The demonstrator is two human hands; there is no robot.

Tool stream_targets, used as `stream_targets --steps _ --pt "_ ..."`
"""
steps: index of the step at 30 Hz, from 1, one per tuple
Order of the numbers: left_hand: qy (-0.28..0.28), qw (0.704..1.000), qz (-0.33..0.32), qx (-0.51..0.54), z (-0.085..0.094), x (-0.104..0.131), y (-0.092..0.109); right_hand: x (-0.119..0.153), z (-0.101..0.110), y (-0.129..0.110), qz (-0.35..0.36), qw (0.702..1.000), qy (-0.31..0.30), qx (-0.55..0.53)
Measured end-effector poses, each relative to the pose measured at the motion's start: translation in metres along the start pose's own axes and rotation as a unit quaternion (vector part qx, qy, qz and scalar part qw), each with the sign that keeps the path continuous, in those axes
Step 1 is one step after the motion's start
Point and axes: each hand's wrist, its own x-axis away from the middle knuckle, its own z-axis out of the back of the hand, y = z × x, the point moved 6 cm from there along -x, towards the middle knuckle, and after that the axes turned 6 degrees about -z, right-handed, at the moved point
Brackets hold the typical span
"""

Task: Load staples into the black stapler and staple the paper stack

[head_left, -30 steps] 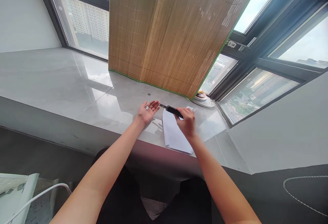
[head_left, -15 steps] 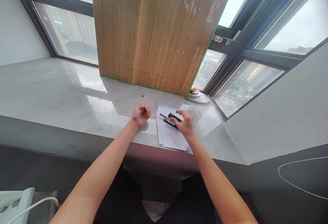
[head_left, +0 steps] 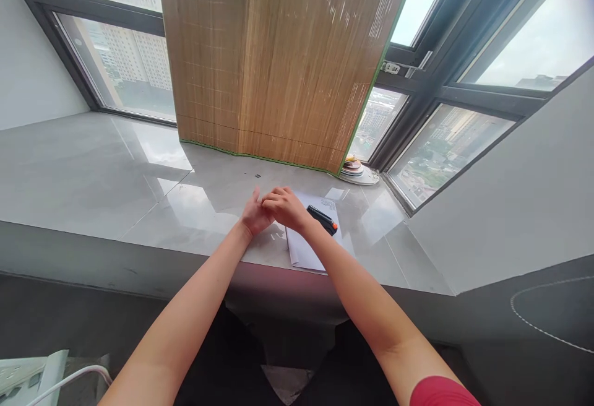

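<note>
Our left hand (head_left: 253, 215) and right hand (head_left: 284, 207) meet over the glossy grey stone worktop (head_left: 116, 171), fingers curled and touching; we cannot tell what they pinch. The black stapler with orange tip (head_left: 322, 220) lies just right on the white paper sheets (head_left: 306, 251).

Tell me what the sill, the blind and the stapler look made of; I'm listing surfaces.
Sill: glossy grey stone or tile, since it mirrors the windows. Blind: thin bamboo or reed slats, matte, green-edged. Stapler: seemingly black plastic with an orange end, lying on white paper.
</note>
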Motion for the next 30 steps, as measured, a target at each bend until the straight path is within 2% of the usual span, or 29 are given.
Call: stream_targets --steps 4,7,9,12,14,16,18,19,21,23,25,27,30 --pt "0.009 0.999 -0.017 0.035 0.0 -0.004 0.002 0.005 0.011 0.002 -0.007 0.999 0.035 0.006" --pt "0.09 0.986 -0.095 0.104 0.015 -0.006 0.012 0.023 0.039 0.026 -0.068 0.992 0.1 -0.021" --pt "0.145 0.97 -0.145 0.134 0.027 -0.006 0.019 0.047 0.063 0.061 -0.128 0.978 0.158 -0.041" --pt "0.174 0.962 -0.167 0.131 0.034 -0.006 0.021 0.099 0.096 0.139 -0.238 0.939 0.245 -0.048" --pt "0.169 0.966 -0.158 0.114 0.032 -0.008 0.02 0.135 0.109 0.196 -0.322 0.898 0.299 -0.012" --pt "0.158 0.97 -0.153 0.1 0.029 -0.01 0.019 0.167 0.111 0.244 -0.406 0.846 0.344 0.03" --pt "0.151 0.972 -0.155 0.088 0.026 -0.012 0.019 0.187 0.097 0.278 -0.46 0.818 0.342 0.042" --pt "0.148 0.973 -0.157 0.081 0.026 -0.012 0.019 0.192 0.084 0.29 -0.484 0.815 0.317 0.034" --pt "0.142 0.974 -0.16 0.07 0.026 -0.013 0.019 0.196 0.049 0.305 -0.527 0.821 0.219 -0.001" --pt "0.141 0.975 -0.162 0.063 0.027 -0.013 0.02 0.201 0.013 0.309 -0.568 0.815 0.112 -0.029" --pt "0.147 0.974 -0.164 0.057 0.029 -0.013 0.02 0.206 -0.011 0.307 -0.594 0.803 0.05 -0.03" --pt "0.153 0.973 -0.165 0.048 0.031 -0.013 0.02 0.211 -0.019 0.306 -0.599 0.799 0.036 -0.02" --pt "0.15 0.974 -0.166 0.036 0.031 -0.014 0.019 0.218 -0.017 0.309 -0.603 0.797 0.037 -0.013"
